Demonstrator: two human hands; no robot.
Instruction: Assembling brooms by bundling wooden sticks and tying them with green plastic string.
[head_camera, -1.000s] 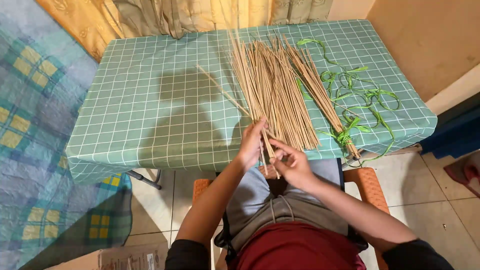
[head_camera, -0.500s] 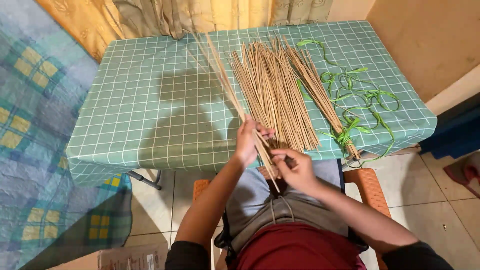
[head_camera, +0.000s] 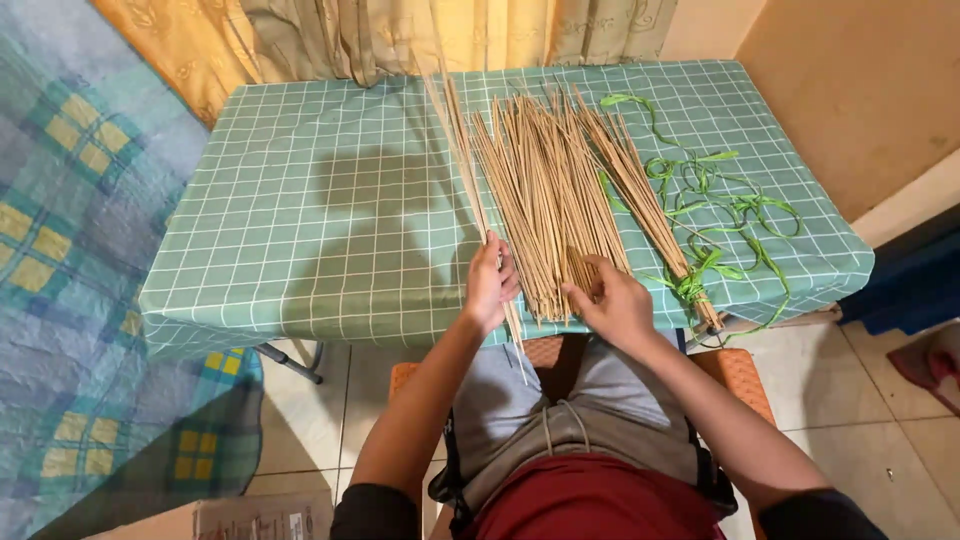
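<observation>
At the near edge of the table (head_camera: 300, 250), both hands worked a spread of tan sticks (head_camera: 545, 190).

The left hand (head_camera: 490, 285) gripped a few long sticks (head_camera: 462, 150), fingers curled together around them; these stood apart from the main pile, angled toward the curtain (head_camera: 400, 35). The right hand (head_camera: 612, 300) rested on the lower ends of the pile, fingers pressed onto the sticks, thumb apart. A bundle tied with green ribbon (head_camera: 715, 215) lay just right of the pile on the green checked cloth.
</observation>
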